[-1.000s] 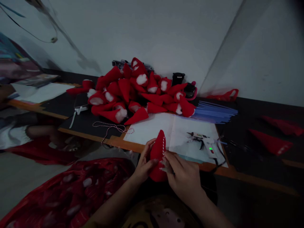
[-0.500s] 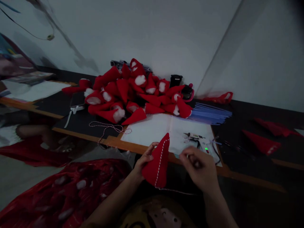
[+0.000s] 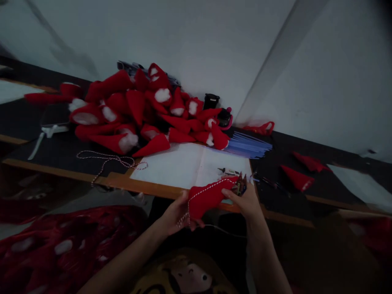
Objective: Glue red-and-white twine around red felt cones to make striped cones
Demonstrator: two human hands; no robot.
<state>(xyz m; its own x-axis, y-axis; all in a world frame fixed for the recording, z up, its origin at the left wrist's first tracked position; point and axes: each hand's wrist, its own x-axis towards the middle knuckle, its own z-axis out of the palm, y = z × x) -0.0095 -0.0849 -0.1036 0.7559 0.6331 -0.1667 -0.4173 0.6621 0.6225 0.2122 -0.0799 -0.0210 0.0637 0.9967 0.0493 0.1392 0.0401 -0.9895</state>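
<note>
A red felt cone hat (image 3: 206, 198) with red-and-white twisted cord along its side lies tilted between my hands, its tip to the right. My left hand (image 3: 176, 214) grips the wide end, where loose cord hangs by the fingers. With the thumb on the felt, my right hand (image 3: 245, 198) is closed near the tip. A small dark thing (image 3: 239, 186) shows at its fingers, too blurred to name. A thin pale strand runs below the hat. Just behind the hat, a white glue gun (image 3: 229, 171) is mostly hidden.
Several red cone hats with white stuffing (image 3: 134, 102) are heaped at the back. A loop of cord (image 3: 107, 157) lies left of the white paper (image 3: 165, 169). Blue sticks (image 3: 249, 145) and flat red felt pieces (image 3: 297, 177) lie right. A red plastic bag (image 3: 101, 241) fills the lower left.
The hat has turned from upright to nearly lying, tip to the right. My right hand has come in from the side onto the tip. The view has swung right.
</note>
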